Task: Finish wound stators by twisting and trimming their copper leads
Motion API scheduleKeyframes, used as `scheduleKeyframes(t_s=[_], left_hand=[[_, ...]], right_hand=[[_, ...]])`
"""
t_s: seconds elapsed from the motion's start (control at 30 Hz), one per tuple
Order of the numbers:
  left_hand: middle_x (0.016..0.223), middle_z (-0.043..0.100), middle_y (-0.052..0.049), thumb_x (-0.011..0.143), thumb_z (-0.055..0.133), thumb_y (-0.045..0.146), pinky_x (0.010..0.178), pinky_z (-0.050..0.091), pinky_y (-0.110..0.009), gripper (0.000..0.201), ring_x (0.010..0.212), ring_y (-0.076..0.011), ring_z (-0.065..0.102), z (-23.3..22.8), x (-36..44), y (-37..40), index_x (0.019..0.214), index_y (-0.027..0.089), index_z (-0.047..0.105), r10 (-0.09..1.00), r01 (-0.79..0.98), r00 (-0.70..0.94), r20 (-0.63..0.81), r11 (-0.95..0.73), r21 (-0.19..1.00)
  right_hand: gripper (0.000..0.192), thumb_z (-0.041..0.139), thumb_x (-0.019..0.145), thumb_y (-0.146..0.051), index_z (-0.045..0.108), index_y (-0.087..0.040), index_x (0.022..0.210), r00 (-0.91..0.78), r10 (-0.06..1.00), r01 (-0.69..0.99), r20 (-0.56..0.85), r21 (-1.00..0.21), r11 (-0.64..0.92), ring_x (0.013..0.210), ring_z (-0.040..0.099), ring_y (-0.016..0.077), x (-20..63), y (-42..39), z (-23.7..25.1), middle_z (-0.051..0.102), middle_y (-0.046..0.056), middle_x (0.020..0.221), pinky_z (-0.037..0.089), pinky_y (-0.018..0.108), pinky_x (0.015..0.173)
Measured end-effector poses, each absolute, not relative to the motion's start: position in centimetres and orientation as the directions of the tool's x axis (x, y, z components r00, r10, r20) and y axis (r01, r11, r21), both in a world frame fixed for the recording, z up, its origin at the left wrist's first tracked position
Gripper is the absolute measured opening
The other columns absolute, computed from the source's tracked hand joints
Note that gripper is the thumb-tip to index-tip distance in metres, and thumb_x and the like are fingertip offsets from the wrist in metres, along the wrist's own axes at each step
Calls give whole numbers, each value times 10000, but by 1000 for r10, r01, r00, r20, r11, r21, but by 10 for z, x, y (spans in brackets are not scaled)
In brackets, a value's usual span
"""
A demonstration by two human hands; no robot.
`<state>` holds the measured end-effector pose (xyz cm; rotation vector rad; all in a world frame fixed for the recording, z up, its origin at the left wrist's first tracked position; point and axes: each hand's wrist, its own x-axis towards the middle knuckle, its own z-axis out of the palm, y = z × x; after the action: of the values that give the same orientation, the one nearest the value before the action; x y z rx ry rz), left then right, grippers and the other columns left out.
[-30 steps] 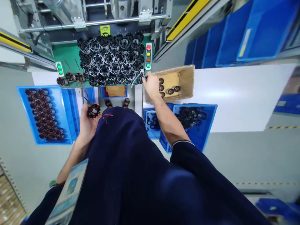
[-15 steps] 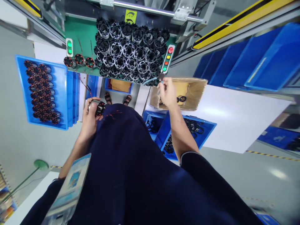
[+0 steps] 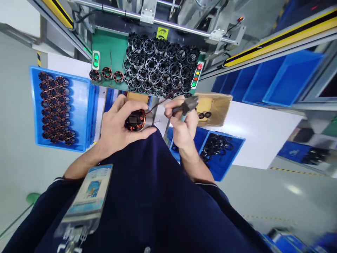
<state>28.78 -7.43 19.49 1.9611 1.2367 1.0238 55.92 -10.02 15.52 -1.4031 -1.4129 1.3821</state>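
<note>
- Left hand (image 3: pixel 112 123): its fingers are curving around one coil (image 3: pixel 137 121), thumb and forefinger spanning its barrel; the coil is hanging just in front of the green surface (image 3: pixel 106 47), below its near edge.
- Right hand (image 3: pixel 185 128): its fingers are closing on one pair of pliers (image 3: pixel 190 104), near the green surface's front right corner; whether they are also pinching the dark wire (image 3: pixel 158 104) I cannot tell.
- Change: the hands are now working closer together than half a second ago, and the wire is pointing towards the right hand, so coil and pliers are coming within reach of each other.
- On the green surface: three coils (image 3: pixel 107 73) are standing at the left front; beside them a pile of bare cores (image 3: pixel 158 70) is crowding too tightly for counting.
- Left of the green surface: a blue tray (image 3: pixel 80 116) is holding overlapping rows of coils, uncountable.
- Right of it: a cardboard box (image 3: pixel 223 109) is showing two rings (image 3: pixel 201 116); nearer the body, a blue crate (image 3: pixel 225 165) is holding tangled black parts.
</note>
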Motion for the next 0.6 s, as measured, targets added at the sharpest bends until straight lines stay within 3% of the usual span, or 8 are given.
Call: scheduleKeyframes(t_s=[0.1, 0.23, 0.37, 0.5, 0.6], left_hand=[[1165, 768, -48, 1111, 954, 838, 735, 571, -363, 586, 955, -241, 748, 195, 277, -76, 1446, 361, 886, 914, 500, 292, 283, -398, 769], [1238, 769, -52, 1135, 973, 737, 818, 632, -375, 541, 1065, -266, 789, 193, 265, -78, 1499, 359, 844, 925, 516, 281, 255, -370, 773], [1372, 769, -78, 1168, 959, 593, 1073, 724, -492, 503, 1303, -309, 799, 188, 265, -84, 1552, 364, 727, 948, 309, 204, 244, -299, 903], [1627, 641, -126, 1219, 853, 628, 939, 765, -405, 543, 1455, -314, 795, 178, 274, -96, 1599, 398, 541, 975, 60, 194, 112, -125, 990], [1673, 604, -118, 1243, 766, 704, 871, 745, -387, 514, 1272, -263, 836, 173, 280, -103, 1538, 405, 468, 975, -14, 197, 104, -104, 995]], right_hand=[[430, 765, 1187, -785, 892, -388, 1294, -39, 992, 127, -117, -986, -111, 992, 729, 348, 520, -93, 197, 801, 101, 1214, 716, 610, 1033], [365, 851, 1174, -742, 912, -385, 1216, -65, 974, 113, -215, -972, -207, 1085, 787, 380, 493, -86, 224, 808, 103, 1155, 729, 636, 1109], [497, 866, 1113, -857, 867, -366, 1190, -22, 947, -6, -321, -947, -322, 1103, 807, 378, 481, -87, 217, 792, 106, 1087, 744, 573, 991], [554, 900, 1053, -906, 824, -362, 1133, -43, 936, -147, -351, -924, -353, 853, 686, 270, 474, -88, 206, 739, 51, 1027, 672, 460, 773], [534, 985, 1023, -853, 821, -347, 1063, -129, 921, -275, -367, -879, -389, 746, 603, 223, 474, -86, 207, 682, 1, 919, 658, 433, 734]])
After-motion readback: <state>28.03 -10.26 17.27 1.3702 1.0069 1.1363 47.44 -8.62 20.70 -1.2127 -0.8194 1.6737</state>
